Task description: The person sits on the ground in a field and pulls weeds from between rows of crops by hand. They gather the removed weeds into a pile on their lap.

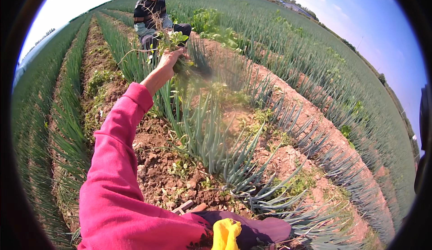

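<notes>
My left hand (170, 60), bare below a pink sleeve, reaches out above the row with its fingers closed around a clump of uprooted weeds (168, 40). Pale branching roots stick up from the fist, and leaves droop below it, partly blurred. Under and just beyond the hand stand green onion plants (206, 131), some leaning to the right. At the bottom edge, against my dark purple trouser leg (263, 228), is a folded yellow cloth or glove (226, 234). Whether my right hand is inside it cannot be made out.
A person (150, 17) in a cap sits low among the rows ahead. Loose reddish soil (162, 158) with small weeds borders the onions. Short wooden pieces (184, 206) lie near my leg. A bare soil ridge (297, 103) curves along the right, with more onion rows beyond.
</notes>
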Tool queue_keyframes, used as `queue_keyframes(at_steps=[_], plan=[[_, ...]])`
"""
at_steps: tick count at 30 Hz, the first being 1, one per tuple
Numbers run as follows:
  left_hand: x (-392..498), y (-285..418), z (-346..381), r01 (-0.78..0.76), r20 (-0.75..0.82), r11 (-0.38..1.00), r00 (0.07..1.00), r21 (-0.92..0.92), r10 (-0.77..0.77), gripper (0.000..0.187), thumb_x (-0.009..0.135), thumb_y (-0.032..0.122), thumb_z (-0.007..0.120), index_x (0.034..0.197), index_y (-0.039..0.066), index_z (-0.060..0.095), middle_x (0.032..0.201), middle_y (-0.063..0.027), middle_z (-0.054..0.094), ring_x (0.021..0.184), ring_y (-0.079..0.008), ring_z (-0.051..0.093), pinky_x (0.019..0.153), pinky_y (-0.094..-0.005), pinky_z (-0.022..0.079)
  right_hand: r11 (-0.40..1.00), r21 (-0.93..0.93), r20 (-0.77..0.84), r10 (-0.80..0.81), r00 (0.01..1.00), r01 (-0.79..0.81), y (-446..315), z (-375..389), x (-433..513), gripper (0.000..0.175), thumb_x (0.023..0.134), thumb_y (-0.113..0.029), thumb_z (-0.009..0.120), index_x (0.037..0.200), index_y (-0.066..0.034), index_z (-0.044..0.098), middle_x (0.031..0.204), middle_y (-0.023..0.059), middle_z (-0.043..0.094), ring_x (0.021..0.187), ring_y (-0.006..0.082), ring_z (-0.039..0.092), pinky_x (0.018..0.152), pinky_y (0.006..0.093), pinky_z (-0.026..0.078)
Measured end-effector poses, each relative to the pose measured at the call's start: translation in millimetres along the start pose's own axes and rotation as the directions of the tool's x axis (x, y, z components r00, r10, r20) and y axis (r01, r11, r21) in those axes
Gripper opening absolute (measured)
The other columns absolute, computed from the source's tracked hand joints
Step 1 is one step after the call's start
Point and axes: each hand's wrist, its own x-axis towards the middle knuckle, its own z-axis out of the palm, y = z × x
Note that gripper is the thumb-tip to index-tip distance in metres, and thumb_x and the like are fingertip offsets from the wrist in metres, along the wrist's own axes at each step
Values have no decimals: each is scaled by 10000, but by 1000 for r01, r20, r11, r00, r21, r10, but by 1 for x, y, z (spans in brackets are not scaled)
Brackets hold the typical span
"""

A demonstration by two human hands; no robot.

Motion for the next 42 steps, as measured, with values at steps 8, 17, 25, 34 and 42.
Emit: queue_keyframes(at_steps=[8, 17, 25, 34, 42], plan=[[-157, -164, -9, 481, 163, 846, 838, 229, -520, 112, 906, 62, 539, 986, 2, 589, 771, -104, 646, 638, -154, 606, 556, -275, 519, 989, 85, -24, 121, 992, -119, 0, -1, 4, 314, 923, -194, 490, 1105, 51, 567, 736, 171, 607, 714, 290, 588, 607, 374, 465], [-253, -215, -10, 533, 322, 795, 727, 291, -606, 138, 879, 72, 548, 1003, 29, 589, 789, -81, 645, 655, -144, 602, 572, -259, 494, 973, 134, -48, 195, 980, -187, 3, -3, 4, 323, 931, -202, 478, 1112, 51, 564, 719, 182, 600, 705, 309, 587, 597, 380, 463], [-268, -208, -19, 548, 254, 801, 761, 240, -597, 133, 865, 52, 552, 985, 13, 595, 787, -90, 654, 677, -158, 619, 598, -265, 508, 963, 154, -49, 232, 972, -222, 7, -6, -4, 331, 937, -209, 466, 1118, 51, 561, 704, 192, 593, 697, 327, 586, 589, 385, 462], [-282, -208, -38, 639, 171, 751, 731, 168, -661, 115, 854, 13, 545, 967, 0, 565, 799, -111, 641, 719, -192, 628, 643, -303, 547, 960, 172, -43, 230, 972, -220, 12, -1, -9, 322, 933, -199, 469, 1113, 50, 561, 712, 186, 591, 697, 320, 585, 588, 378, 461], [-286, -216, -40, 635, 177, 761, 740, 136, -649, 136, 855, 14, 549, 989, -5, 567, 816, -110, 642, 719, -186, 633, 653, -304, 551, 961, 184, -40, 218, 975, -207, 15, 1, -8, 306, 922, -183, 478, 1104, 47, 564, 731, 173, 592, 702, 302, 584, 592, 367, 462]])
